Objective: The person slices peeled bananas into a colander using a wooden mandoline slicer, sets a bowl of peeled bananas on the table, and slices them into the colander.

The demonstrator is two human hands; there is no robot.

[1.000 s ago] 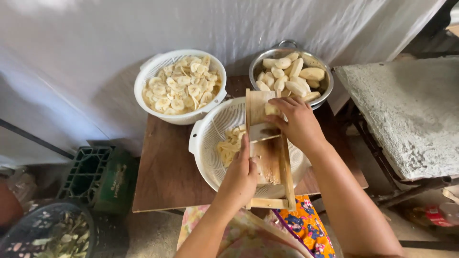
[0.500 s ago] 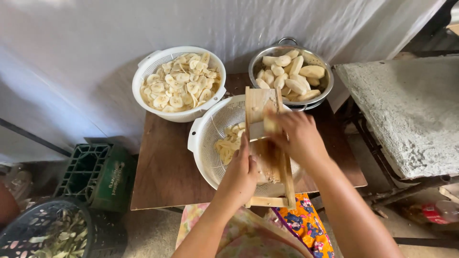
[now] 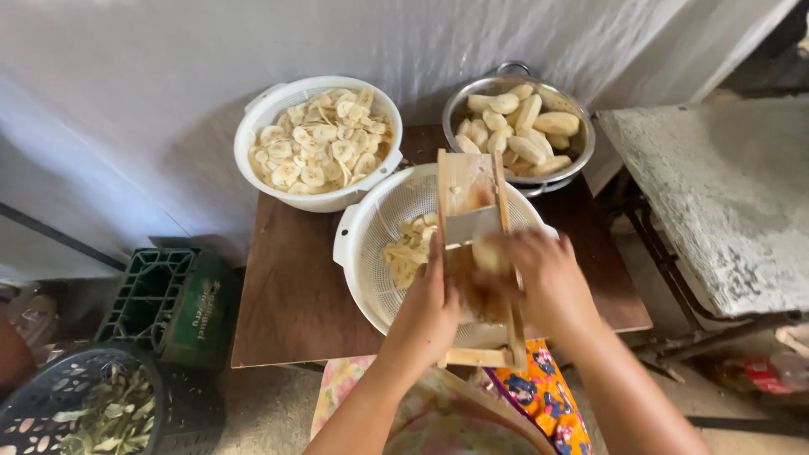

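Left hand (image 3: 430, 307) clamps the near left rail of the wooden slicer board (image 3: 472, 253), fingers (image 3: 436, 253) wrapped over the edge and clenched on it. Right hand (image 3: 539, 282) is blurred, fingers curled around a pale peeled plantain piece (image 3: 489, 254) and pressing it on the board just below the metal blade (image 3: 474, 226); grip looks closed on the piece, fingertips themselves too smeared to read. The board lies tilted across the white perforated colander (image 3: 371, 244), near end toward the body, far end past the fingers resting on the colander's far rim. Left of the left fingers, inside the colander, a small heap of cut slices (image 3: 409, 248). Colander sits on the brown wooden tabletop (image 3: 295, 295). Beyond the fingers to the left, a white bowl (image 3: 278, 190) full of round plantain slices (image 3: 324, 143), touching the colander rim. Beyond the fingers to the right, a steel bowl (image 3: 573, 160) of whole peeled plantains (image 3: 522, 126), just behind the board's far end. Far left of the hands, on the floor: a green crate (image 3: 173, 299) and a dark basket (image 3: 50, 396) holding green peels (image 3: 105, 417). Right of the right hand, a rough grey slab (image 3: 716, 185) on a metal frame, apart from the tabletop.
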